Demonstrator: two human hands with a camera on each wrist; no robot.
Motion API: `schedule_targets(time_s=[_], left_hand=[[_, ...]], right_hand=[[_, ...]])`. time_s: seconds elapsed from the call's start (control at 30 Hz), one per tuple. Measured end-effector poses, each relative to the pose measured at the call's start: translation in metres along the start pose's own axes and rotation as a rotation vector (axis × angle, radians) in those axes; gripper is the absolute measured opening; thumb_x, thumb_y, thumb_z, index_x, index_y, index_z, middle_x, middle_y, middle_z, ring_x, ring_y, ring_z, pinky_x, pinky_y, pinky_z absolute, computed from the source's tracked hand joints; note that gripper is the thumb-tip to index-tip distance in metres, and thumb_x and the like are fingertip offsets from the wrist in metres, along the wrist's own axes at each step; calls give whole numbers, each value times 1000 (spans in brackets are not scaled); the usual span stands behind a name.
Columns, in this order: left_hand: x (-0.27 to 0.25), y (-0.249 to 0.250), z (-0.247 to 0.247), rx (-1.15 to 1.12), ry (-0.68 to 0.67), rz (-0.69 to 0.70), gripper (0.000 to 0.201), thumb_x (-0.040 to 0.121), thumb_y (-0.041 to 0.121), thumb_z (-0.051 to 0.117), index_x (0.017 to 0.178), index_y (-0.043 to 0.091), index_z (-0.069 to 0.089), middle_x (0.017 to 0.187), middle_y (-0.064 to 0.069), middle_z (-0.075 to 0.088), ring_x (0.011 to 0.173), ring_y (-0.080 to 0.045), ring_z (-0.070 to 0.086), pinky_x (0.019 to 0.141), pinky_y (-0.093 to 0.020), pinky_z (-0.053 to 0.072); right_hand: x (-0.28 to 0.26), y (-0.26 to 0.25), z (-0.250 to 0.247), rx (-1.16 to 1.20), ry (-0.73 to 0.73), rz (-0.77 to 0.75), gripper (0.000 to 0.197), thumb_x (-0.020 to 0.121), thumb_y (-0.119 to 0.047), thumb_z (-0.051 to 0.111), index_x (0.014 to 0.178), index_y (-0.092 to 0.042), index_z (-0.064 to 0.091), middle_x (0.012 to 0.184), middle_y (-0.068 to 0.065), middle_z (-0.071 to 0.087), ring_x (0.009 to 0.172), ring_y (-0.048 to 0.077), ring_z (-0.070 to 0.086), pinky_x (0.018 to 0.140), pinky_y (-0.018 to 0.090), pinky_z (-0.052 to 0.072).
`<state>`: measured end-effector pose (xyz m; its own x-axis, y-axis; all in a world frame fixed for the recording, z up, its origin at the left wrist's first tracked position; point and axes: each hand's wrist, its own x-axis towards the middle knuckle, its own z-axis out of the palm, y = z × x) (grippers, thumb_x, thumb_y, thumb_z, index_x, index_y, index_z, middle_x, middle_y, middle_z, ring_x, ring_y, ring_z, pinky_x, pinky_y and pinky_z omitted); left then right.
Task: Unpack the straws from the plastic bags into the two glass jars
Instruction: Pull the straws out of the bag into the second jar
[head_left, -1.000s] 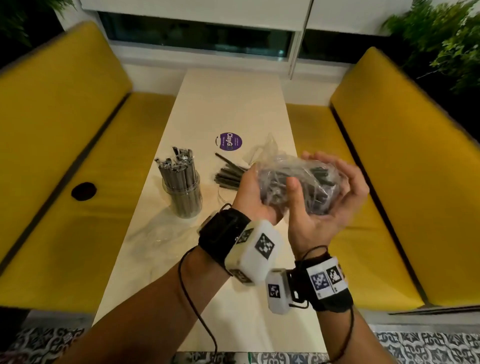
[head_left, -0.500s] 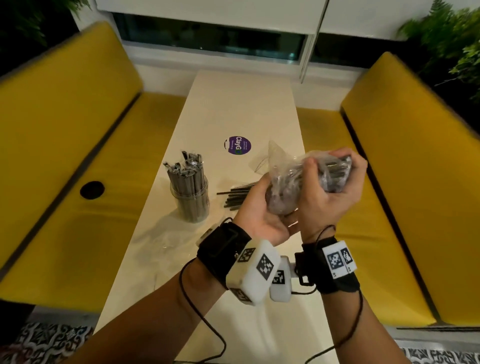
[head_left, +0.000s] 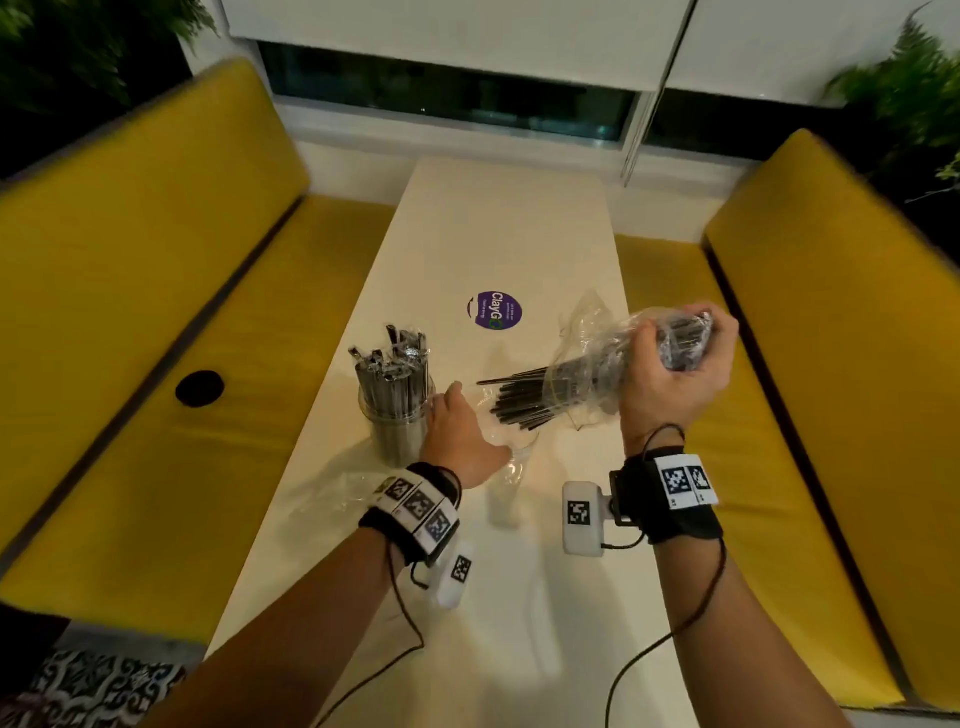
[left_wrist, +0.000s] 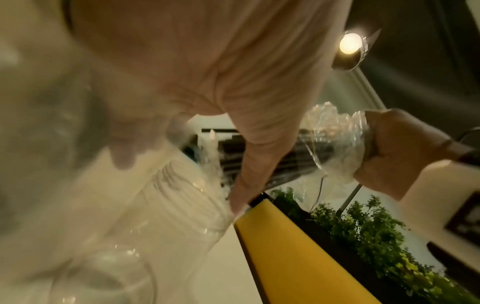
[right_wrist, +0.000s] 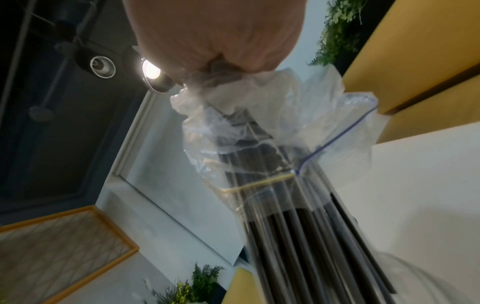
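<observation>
Fingers of the left hand (head_left: 464, 435) curl round the empty glass jar (head_left: 511, 457) on the white table (head_left: 519, 218), having let go of the plastic bag (head_left: 597, 358) they cradled half a second ago. Just left of that hand stands the other jar (head_left: 397, 426), already filled with wrapped straws (head_left: 392, 374); a spent clear bag (head_left: 332, 493) lies flat on the table in front of it. Right of centre, a purple sticker (head_left: 494, 310) marks the tabletop. Farther right, the right hand (head_left: 675, 374) alone now carries the load, its fingers clenched round the bunched closed end of the bag, which it has tipped so the black straws (head_left: 519, 402) jut out of the open mouth, pointing down and left toward the empty jar. The right-wrist view shows the bag's zip edge (right_wrist: 335, 142) slack round the bundle and the jar rim (right_wrist: 420, 273) just beyond the straw tips. Yellow benches (head_left: 156, 291) flank the table. With the hands now split between jar and bag, the straws look ready to slide in; several tips fan wide and could miss the rim.
</observation>
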<state>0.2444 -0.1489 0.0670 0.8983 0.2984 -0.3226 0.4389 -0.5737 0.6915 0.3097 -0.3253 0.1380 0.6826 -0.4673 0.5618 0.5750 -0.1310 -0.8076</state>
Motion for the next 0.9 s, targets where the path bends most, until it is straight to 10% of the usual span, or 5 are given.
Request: schedule_targets(time_s=[0.1,0.27,0.47,0.67,0.9], left_hand=[[13,-1,19,4,-66,32,147,70,45,96,168,9,-8,177,-13,10,164,-30,14,132,-45,22],[19,-16,38,-106,81,93,117,76,43,92,167,16,23,167,-7,39,153,-26,39,122,-37,37],[15,-24,42,-80,108,185,105,82,46,89,165,13,34,167,-2,41,155,-18,37,117,-17,20],[17,-23,42,-90,102,180,104,77,44,92,162,12,40,163,-5,46,151,-22,43,120,-28,32],[16,-20,42,-125,113,145,71,75,39,92,134,16,61,135,1,62,126,-19,59,97,-23,42]], right_hand=[[-5,12,6,-39,13,58,27,84,11,68,109,4,59,94,-6,59,75,3,60,64,23,54],[-10,28,-5,-114,90,87,26,86,9,68,103,-9,59,88,-7,58,72,10,57,64,27,50],[-5,27,-2,-115,23,89,26,91,1,69,115,1,60,96,-11,61,79,1,63,68,28,58],[-20,14,25,-207,-462,193,33,97,-26,73,122,-23,52,115,-5,64,102,16,71,82,34,66],[-8,1,47,-533,-1110,-5,51,92,-18,61,137,-10,39,130,12,48,107,28,61,95,46,58]])
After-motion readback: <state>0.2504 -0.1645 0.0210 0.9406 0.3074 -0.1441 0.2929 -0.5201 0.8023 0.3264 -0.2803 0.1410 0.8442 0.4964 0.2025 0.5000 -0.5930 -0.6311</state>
